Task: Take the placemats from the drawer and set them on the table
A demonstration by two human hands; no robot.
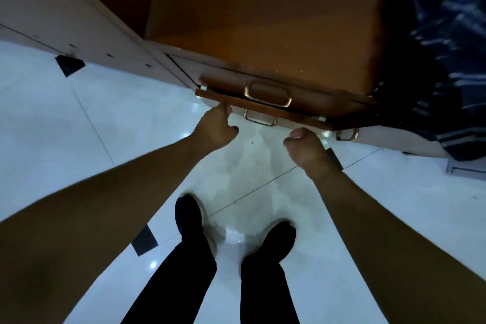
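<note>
The stiff wooden drawer [297, 119], barely open, should slide by its brass handle [260, 119] at 12 o'clock between the left hand [215, 127], curled fingers with the forefinger touching its edge, and the empty, fisted right hand [306, 146].

A home (indoors, dimly lit): a wooden cabinet [263, 21] with brass-handled drawers [310, 102] stands on glossy white floor tiles [79, 126].
</note>
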